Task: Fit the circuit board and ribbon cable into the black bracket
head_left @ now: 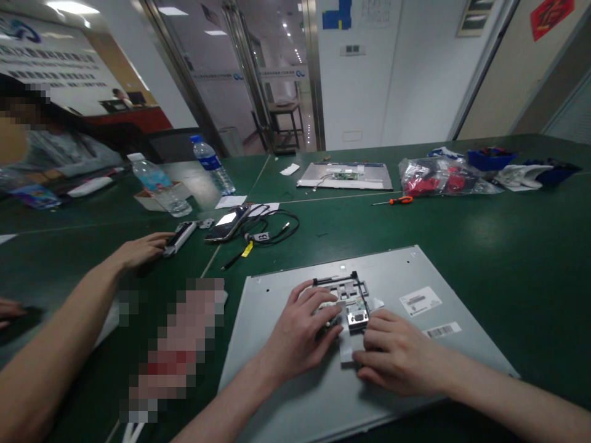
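Observation:
A grey metal panel (286,295), like the back of a flat display, lies on the table in front of me. Near its middle sits an assembly of black and metal parts with a silver connector block (357,318). My left hand (300,332) rests over the left side of this assembly, its fingers curled round a small dark part they mostly hide. Below the connector runs a pale flat strip (347,349). My right hand (401,354) is closed at the strip's right edge, fingertips pressed on it. Two white labels (420,301) are stuck on the panel's right side.
Another person's hand (143,249) touches a small device (180,238) at left. Beyond the panel lie a phone (228,223), a coiled black cable (277,237), an orange screwdriver (399,200), a second panel (309,175) and a plastic bag (443,177). Water bottles (212,165) stand further left.

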A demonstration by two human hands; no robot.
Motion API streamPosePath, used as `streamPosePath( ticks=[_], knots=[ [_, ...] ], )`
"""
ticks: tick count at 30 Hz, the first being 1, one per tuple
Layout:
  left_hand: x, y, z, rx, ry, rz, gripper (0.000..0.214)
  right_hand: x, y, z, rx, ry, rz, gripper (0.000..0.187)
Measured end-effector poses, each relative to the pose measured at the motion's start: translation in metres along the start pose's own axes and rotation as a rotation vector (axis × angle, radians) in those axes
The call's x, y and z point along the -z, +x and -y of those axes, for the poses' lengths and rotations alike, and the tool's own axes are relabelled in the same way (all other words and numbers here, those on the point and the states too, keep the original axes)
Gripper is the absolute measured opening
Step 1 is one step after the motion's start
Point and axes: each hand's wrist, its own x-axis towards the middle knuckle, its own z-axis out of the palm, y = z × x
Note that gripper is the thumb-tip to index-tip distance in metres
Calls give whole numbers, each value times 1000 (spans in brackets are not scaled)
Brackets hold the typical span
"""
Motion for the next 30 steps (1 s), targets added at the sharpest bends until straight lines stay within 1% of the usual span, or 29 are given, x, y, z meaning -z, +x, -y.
streamPosePath(
  ticks=[8, 13, 22, 27, 30],
  knots=[
    [1, 1, -1, -15, 1, -22, 23, 0, -1, 0, 4, 6, 17, 14],
    [-1, 0, 1, -10, 4, -12, 25, -1, -1, 0, 1, 6, -3, 15],
    [-1, -1, 2, -9, 7, -15, 26, -1, 0, -1, 5, -7, 17, 14],
    [-1, -1, 2, -6, -2, 0, 23, -1, 1, 0, 4, 1, -13, 15],
    [-1, -1, 2, -29, 5, 12, 23, -2, 1, 0, 3, 3, -26, 15]
  ],
)
